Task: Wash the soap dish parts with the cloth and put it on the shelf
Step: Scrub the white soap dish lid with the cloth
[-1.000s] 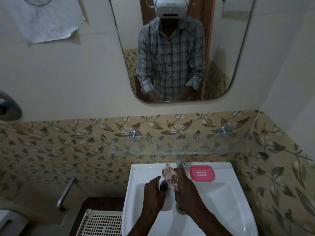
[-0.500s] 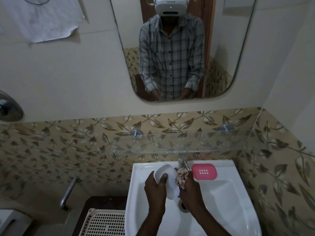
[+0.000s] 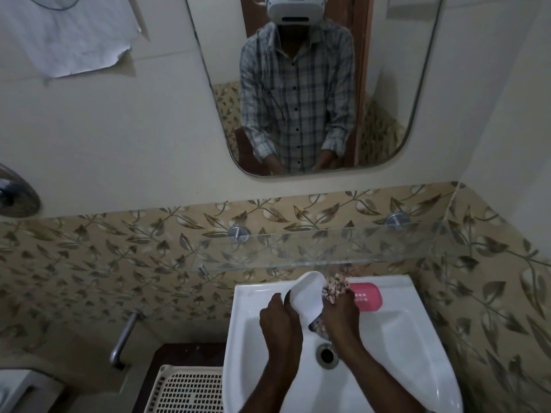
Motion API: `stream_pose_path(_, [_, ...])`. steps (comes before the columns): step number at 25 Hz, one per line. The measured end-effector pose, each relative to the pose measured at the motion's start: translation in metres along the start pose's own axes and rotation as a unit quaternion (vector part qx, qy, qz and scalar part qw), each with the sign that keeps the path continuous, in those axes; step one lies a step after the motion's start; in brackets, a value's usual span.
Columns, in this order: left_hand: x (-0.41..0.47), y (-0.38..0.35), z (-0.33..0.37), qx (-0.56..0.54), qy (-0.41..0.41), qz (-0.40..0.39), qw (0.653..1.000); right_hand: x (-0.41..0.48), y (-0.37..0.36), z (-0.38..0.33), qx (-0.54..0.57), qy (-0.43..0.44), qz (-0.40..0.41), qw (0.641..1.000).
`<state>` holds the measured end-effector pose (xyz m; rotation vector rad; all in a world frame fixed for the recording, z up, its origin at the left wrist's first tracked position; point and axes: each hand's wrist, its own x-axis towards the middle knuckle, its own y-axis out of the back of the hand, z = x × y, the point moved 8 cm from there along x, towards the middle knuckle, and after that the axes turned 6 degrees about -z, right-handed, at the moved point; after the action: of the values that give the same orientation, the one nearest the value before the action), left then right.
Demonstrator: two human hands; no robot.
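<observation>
The white oval plastic soap dish part [image 3: 307, 293] is held above the white ceramic sink [image 3: 402, 338], tilted with its far end raised toward the wall. It is gripped at its left edge by the left hand [image 3: 280, 320], whose fingers are curled round the rim. The crumpled cloth with a brown and white pattern [image 3: 335, 288] is gripped by the right hand [image 3: 340, 317], with the fingers closed around it, and it is pressed against the right side of the white part. A piece of the cloth is also seen under the near end of the white part. The pink plastic soap dish part with small holes [image 3: 366, 297] is laid flat on the back rim of the sink, just beside the right hand. The clear glass shelf [image 3: 328, 248] is fixed to the leaf-patterned tiles above the sink, and nothing of the soap dish is placed on it. The round metal drain [image 3: 327, 354] is seen between the two wrists.
</observation>
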<state>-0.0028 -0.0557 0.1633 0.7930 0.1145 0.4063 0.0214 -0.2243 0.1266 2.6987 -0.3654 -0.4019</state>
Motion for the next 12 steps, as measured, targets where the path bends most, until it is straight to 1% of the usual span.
stream_pose_path(1, [-0.007, -0.001, -0.005, -0.044, 0.038, 0.030, 0.998, -0.005, -0.006, 0.006, 0.043, -0.044, 0.008, 0.998])
stream_pose_path(2, [-0.013, -0.006, -0.009, -0.076, 0.070, 0.043, 0.994, -0.007, -0.012, 0.011, 0.070, -0.076, 0.011, 0.995])
stream_pose_path(4, [-0.018, -0.021, -0.022, -0.127, 0.133, 0.039, 0.982, -0.017, -0.032, 0.024, 0.110, -0.120, -0.015, 0.987])
stream_pose_path(6, [-0.014, -0.037, -0.040, -0.161, 0.190, -0.003, 0.968, -0.025, -0.054, 0.044, 0.111, -0.148, -0.073, 0.980])
stream_pose_path(7, [-0.011, -0.043, -0.048, -0.151, 0.213, -0.038, 0.964, -0.026, -0.058, 0.053, 0.095, -0.157, -0.088, 0.979])
stream_pose_path(8, [-0.010, -0.047, -0.052, -0.115, 0.218, -0.076, 0.966, -0.024, -0.055, 0.057, 0.070, -0.156, -0.085, 0.982])
stream_pose_path(9, [-0.007, -0.045, -0.051, -0.058, 0.195, -0.098, 0.974, -0.017, -0.048, 0.058, 0.024, -0.132, -0.074, 0.988])
stream_pose_path(10, [-0.001, -0.041, -0.047, -0.005, 0.154, -0.095, 0.983, -0.009, -0.040, 0.052, -0.042, -0.101, -0.071, 0.991])
stream_pose_path(11, [0.006, -0.037, -0.043, 0.029, 0.105, -0.084, 0.991, -0.003, -0.033, 0.041, -0.118, -0.063, -0.077, 0.988])
stream_pose_path(12, [0.012, -0.032, -0.037, 0.047, 0.065, -0.076, 0.994, 0.003, -0.028, 0.031, -0.169, -0.026, -0.076, 0.982])
